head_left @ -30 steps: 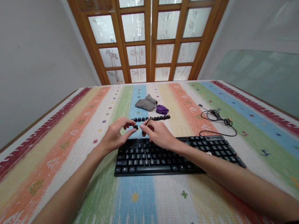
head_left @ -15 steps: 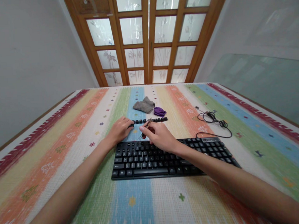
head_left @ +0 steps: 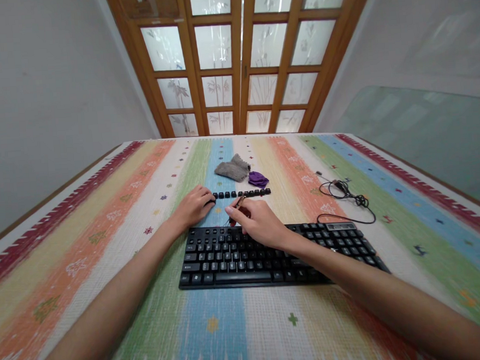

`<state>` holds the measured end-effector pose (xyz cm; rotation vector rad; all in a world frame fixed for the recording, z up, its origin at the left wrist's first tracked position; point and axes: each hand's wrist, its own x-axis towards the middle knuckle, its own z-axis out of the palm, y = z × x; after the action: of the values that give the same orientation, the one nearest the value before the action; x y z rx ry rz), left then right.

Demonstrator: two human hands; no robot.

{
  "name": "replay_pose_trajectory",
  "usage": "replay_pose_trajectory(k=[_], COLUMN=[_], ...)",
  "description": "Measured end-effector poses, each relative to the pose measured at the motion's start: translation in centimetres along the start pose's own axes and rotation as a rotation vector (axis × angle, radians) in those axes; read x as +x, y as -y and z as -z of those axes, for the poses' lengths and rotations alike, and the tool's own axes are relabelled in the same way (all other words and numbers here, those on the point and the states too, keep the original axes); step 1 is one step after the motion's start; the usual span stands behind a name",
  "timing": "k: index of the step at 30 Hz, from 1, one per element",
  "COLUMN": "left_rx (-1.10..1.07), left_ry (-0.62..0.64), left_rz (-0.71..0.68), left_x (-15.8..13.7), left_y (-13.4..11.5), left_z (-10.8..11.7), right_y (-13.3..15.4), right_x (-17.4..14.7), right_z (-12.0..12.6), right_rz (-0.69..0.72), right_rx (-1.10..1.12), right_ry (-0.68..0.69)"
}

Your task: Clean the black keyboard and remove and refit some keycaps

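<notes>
A black keyboard (head_left: 242, 276) lies in front of me, and beyond it runs a row of loose black keycaps (head_left: 233, 194). At the left end of that row, my left hand (head_left: 194, 206) has thumb and fingers closed around a dark keycap (head_left: 212, 201), mostly covered by the fingers. My right hand (head_left: 257, 218) is closed on a slim keycap puller (head_left: 239, 203), whose thin wires point down toward the keyboard's top left edge. The palm hides part of the tool and several keys below it.
Behind the keycaps lie a grey cloth (head_left: 233, 168) and a bunched purple cloth (head_left: 258, 178). The keyboard's coiled black cable (head_left: 343, 192) rests to the right. A striped cloth (head_left: 146, 312) covers the table. Wooden doors with glass panes (head_left: 238, 65) stand beyond.
Both hands stay almost in place. The right hand has drawn back slightly from the keycap row, and the view has shifted a little.
</notes>
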<state>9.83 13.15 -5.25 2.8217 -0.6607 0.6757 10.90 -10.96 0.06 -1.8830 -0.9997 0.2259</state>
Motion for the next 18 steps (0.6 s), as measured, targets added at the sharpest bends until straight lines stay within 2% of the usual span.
replay_pose_trajectory(k=[5,10,16,18], left_rx=[-0.009,-0.086,-0.207,-0.274], left_ry=[-0.036,-0.086,-0.032,-0.003], left_rz=[0.026,0.071,0.176,0.242], left_x=[-0.1,-1.0,-3.0,-3.4], left_y=[-0.3,-1.8,-3.8,-4.1], left_z=[0.5,1.9,2.9,2.9], right_y=[0.2,-0.1,-0.7,-0.5], right_x=[-0.2,-0.5,-0.9,-1.0], right_z=[-0.1,0.0,-1.1,-1.7], right_rz=[0.003,0.009,-0.084,-0.069], right_rx=[-0.029,-0.042,0.087,0.072], right_ry=[0.037,0.053,0.057,0.055])
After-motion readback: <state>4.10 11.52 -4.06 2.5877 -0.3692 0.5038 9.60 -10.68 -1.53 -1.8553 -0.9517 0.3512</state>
